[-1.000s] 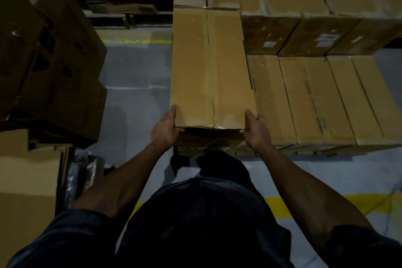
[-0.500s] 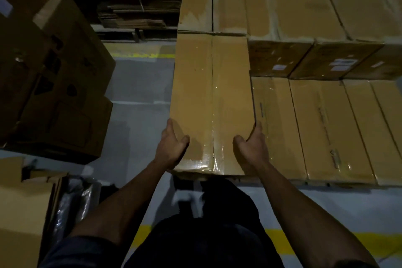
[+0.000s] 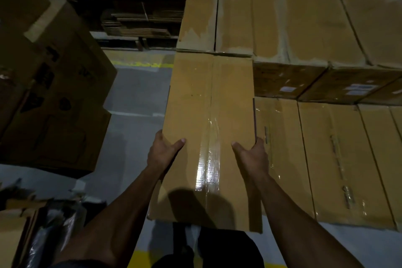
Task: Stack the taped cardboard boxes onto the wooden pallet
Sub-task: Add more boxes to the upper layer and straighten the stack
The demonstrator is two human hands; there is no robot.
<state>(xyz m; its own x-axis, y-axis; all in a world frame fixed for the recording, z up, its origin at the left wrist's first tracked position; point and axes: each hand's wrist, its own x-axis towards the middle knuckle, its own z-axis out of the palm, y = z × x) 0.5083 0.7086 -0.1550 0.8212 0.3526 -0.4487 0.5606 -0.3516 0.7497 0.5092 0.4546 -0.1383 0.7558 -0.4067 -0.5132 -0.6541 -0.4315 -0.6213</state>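
**Both hands clamp a long taped box at the stack's left end**

Left hand (image 3: 162, 154) grasps the left edge of the long cardboard box (image 3: 195, 102), thumb laid across the top face and fingers wrapped down over the side, out of sight. Opposite it, the right hand (image 3: 253, 155) grips the right edge the same way, thumb on top pointing inward, fingers curled down between this box and its neighbour. A strip of clear tape (image 3: 208, 163) runs along the centre seam between the two thumbs and shines in the light.

That box lies lengthwise away from the person, its far end meeting the upper-tier boxes (image 3: 304, 24) and its right side just beside the lower row of taped boxes (image 3: 322, 159). Its top sits higher than that lower row. Its near end juts out past the row's front edge, over the grey floor (image 3: 130, 98). What it rests on is hidden, and the pallet itself cannot be made out.

To the left, well apart across the floor, stand dark printed cartons (image 3: 54, 93). Flattened cardboard (image 3: 134, 17) is piled in the shadows at the back, and a yellow floor line (image 3: 139, 63) runs in front of it.
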